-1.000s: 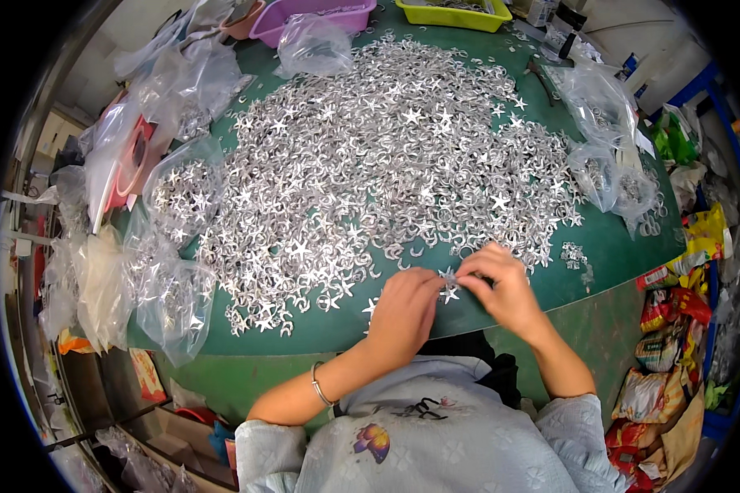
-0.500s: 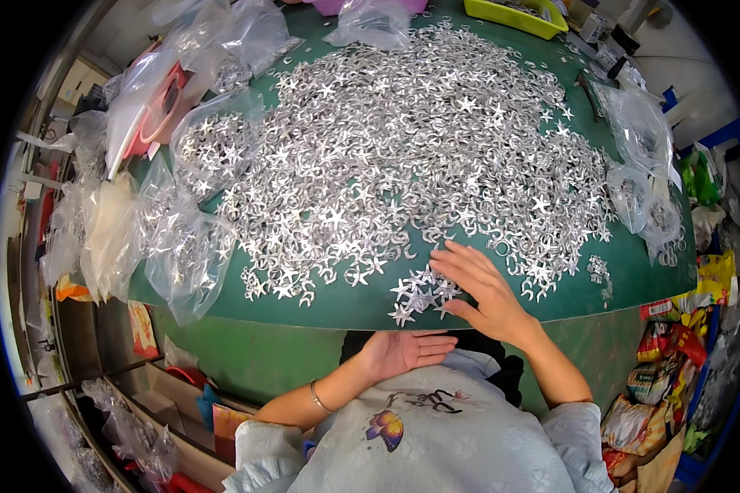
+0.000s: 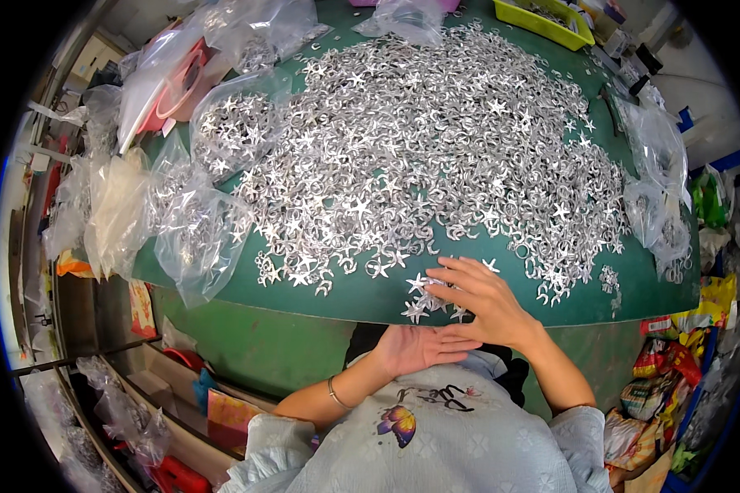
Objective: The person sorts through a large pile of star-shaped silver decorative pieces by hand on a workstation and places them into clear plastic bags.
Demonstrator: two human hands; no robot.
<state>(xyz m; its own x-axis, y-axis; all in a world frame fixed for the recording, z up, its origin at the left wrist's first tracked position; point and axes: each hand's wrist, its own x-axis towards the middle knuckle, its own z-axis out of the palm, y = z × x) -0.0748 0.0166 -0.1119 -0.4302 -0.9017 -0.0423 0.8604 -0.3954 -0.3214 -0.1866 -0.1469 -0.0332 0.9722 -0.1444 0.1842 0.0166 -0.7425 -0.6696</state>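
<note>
My left hand (image 3: pixel 419 348) is held palm up just below the table's front edge, its fingers stretched out and nothing seen in the palm. Above it my right hand (image 3: pixel 487 302) reaches over the edge with fingers spread, partly covering a small cluster of silver star-shaped metal pieces (image 3: pixel 418 306). The right thumb is close to the left fingertips; whether they touch I cannot tell. One loose star (image 3: pixel 491 265) lies beyond the right fingers. Farther back, a wide heap of silver stars and small curved or ring-shaped pieces (image 3: pixel 436 140) covers much of the green table (image 3: pixel 345 306).
Clear plastic bags of metal pieces (image 3: pixel 197 238) stand along the left side, beside a pink basket (image 3: pixel 182 89). More clear bags (image 3: pixel 656 148) lie at the right edge. A yellow-green tray (image 3: pixel 543 23) sits at the back. Colourful packets (image 3: pixel 662 361) fill the lower right.
My right hand has come toward the front edge over the star cluster, and its thumb is nearer my left hand. The whole view has shifted slightly.
</note>
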